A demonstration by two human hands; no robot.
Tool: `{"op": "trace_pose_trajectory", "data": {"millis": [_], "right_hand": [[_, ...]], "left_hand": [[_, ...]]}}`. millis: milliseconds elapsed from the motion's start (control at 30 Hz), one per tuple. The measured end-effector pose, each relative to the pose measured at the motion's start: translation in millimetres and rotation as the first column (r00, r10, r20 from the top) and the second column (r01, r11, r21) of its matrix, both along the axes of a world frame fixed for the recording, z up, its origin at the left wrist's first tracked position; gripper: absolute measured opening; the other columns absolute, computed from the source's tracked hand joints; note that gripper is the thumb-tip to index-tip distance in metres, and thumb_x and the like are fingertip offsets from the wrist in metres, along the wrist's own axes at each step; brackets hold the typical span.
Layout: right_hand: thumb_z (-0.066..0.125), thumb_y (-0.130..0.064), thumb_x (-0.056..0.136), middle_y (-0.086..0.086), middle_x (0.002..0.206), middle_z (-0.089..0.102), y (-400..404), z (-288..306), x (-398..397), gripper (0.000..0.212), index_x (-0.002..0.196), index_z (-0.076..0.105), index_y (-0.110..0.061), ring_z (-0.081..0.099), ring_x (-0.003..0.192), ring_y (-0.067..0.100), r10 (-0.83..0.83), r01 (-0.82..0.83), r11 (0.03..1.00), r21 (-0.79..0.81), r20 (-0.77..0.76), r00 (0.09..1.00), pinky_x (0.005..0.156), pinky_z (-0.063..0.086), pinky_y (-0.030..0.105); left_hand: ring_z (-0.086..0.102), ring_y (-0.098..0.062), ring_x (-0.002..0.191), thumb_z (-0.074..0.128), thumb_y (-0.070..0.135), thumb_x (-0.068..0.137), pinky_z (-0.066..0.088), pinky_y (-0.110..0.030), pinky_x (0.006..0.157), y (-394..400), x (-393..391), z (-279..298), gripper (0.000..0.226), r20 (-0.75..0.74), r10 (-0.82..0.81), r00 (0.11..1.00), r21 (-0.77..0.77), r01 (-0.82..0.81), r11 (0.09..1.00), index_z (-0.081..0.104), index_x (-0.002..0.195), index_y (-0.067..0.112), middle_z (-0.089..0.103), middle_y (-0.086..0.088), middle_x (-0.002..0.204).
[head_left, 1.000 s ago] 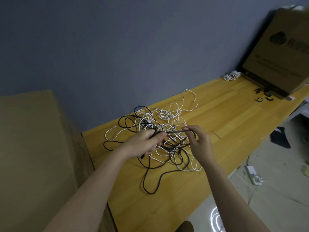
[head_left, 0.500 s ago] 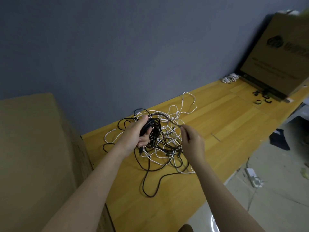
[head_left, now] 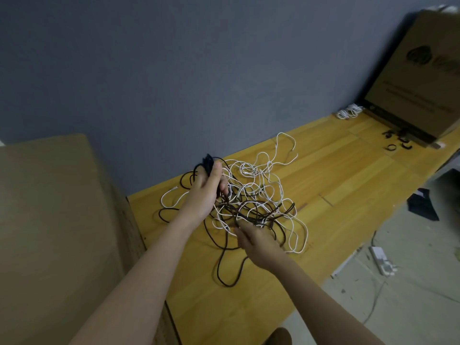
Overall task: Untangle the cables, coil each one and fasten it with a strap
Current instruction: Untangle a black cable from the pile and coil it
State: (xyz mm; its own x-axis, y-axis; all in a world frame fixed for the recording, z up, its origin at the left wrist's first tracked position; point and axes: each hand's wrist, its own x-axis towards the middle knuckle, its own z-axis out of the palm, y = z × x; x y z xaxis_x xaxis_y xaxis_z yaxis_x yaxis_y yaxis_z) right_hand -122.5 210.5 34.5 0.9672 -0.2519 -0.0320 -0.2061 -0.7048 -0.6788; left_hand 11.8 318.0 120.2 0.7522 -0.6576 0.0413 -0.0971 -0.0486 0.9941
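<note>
Currently on record, item one: the left hand (head_left: 207, 192), its grip clenched round a gathered bundle of black cable (head_left: 208, 162) raised off the worktop (head_left: 348, 185).

Item two: the right hand (head_left: 258, 241), low and nearer me than that grip, fingers down among the black strands; I cannot tell whether it pinches one or only touches.

Item three: the tangle (head_left: 251, 197) of white cable (head_left: 286, 150) and black cable, lying just right of and under the left grip, strands running straight from the held bundle into the heap. A long black loop (head_left: 224, 272) trails from the heap toward me, below the right hand.

Item four: loose black straps (head_left: 398, 143), well apart, far right of both grips; a small white coiled bunch (head_left: 348, 112) beyond them by the cardboard box (head_left: 423, 78).

Risks, as I judge them:
- Lifting the left grip further while white loops cross the black would cinch a knot tighter.
- Dragging could pull the whole heap along the worktop, the trailing loop slipping over the near edge.
- The held bundle could spring loose if my grip relaxes before a strap is fetched; those lie out of easy reach.
</note>
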Motion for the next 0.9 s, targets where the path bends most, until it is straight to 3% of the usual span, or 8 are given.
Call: {"op": "trace_pose_trajectory", "data": {"millis": [100,233,400,500,567,667,767,900], "right_hand": [[0.037,-0.030,0.103,0.006,0.094,0.063,10,1,-5,0.031,0.124,0.053,-0.015,0.057,0.080,0.024,0.166,-0.145,0.952,-0.269,0.055,0.985,0.067,0.047,0.039],[0.047,-0.021,0.097,0.006,0.079,0.063,12,16,-10,0.027,0.110,0.065,-0.005,0.059,0.070,0.024,0.224,-0.031,0.880,-0.475,0.357,0.907,0.060,0.047,0.034],[0.058,-0.020,0.094,0.003,0.074,0.059,-14,33,-11,0.021,0.099,0.071,-0.005,0.048,0.065,0.020,0.193,0.193,0.827,-0.528,0.589,0.785,0.062,0.039,0.028],[0.062,-0.028,0.091,0.002,0.076,0.060,-29,43,-9,0.023,0.094,0.073,-0.008,0.048,0.068,0.018,0.112,0.230,0.866,-0.445,0.620,0.777,0.064,0.038,0.026],[0.065,-0.026,0.087,0.001,0.078,0.062,-40,44,-10,0.018,0.090,0.073,-0.010,0.049,0.073,0.016,-0.005,0.264,0.905,-0.334,0.610,0.792,0.068,0.038,0.024],[0.071,-0.010,0.081,0.001,0.084,0.065,-56,35,-17,0.011,0.090,0.076,-0.015,0.051,0.084,0.018,-0.244,0.350,0.928,-0.126,0.504,0.828,0.076,0.033,0.013],[0.070,-0.024,0.085,-0.002,0.088,0.063,-62,16,-22,0.009,0.091,0.075,-0.017,0.050,0.090,0.019,-0.384,0.407,0.913,-0.035,0.262,0.885,0.075,0.034,0.019],[0.067,-0.027,0.089,0.001,0.082,0.064,-62,-2,-29,0.014,0.077,0.071,-0.020,0.056,0.078,0.019,-0.477,0.464,0.875,0.138,0.077,0.876,0.066,0.041,0.034]], "left_hand": [[0.054,-0.002,0.083,0.029,0.050,0.099,0.037,-0.025,0.080,0,1,-6,0.036,0.174,-0.019,0.984,0.138,-0.005,0.990,0.044,0.096,0.017,0.055,0.006,0.085],[0.051,-0.023,0.102,0.032,0.050,0.098,0.039,-0.038,0.085,2,2,-12,0.036,0.367,-0.153,0.918,0.362,0.011,0.932,0.035,0.108,0.015,0.054,-0.005,0.104],[0.043,-0.030,0.124,0.019,0.085,0.071,0.034,-0.033,0.082,5,-4,-17,0.102,0.224,-0.383,0.896,0.707,0.121,0.696,0.023,0.140,0.010,0.048,-0.017,0.135],[0.053,-0.020,0.098,0.021,0.095,0.056,0.037,-0.026,0.067,4,-4,-11,0.116,0.186,-0.445,0.876,0.692,0.205,0.693,0.038,0.130,0.007,0.054,-0.011,0.116],[0.052,-0.014,0.079,0.031,0.093,0.056,0.035,-0.025,0.058,4,-3,-7,0.096,0.203,-0.466,0.861,0.665,0.228,0.711,0.049,0.105,0.013,0.053,-0.001,0.091],[0.041,-0.009,0.058,0.041,0.091,0.055,0.030,-0.027,0.053,3,-5,-5,0.072,0.248,-0.441,0.863,0.653,0.188,0.734,0.042,0.074,0.021,0.043,0.007,0.068],[0.040,-0.010,0.052,0.040,0.089,0.061,0.032,-0.030,0.053,3,-6,-5,0.071,0.296,-0.364,0.883,0.583,0.135,0.801,0.042,0.069,0.019,0.043,0.006,0.062],[0.039,-0.006,0.042,0.050,0.073,0.077,0.032,-0.025,0.049,6,-2,-1,0.055,0.151,-0.231,0.961,0.370,0.162,0.915,0.047,0.074,0.018,0.042,0.013,0.048]]}}
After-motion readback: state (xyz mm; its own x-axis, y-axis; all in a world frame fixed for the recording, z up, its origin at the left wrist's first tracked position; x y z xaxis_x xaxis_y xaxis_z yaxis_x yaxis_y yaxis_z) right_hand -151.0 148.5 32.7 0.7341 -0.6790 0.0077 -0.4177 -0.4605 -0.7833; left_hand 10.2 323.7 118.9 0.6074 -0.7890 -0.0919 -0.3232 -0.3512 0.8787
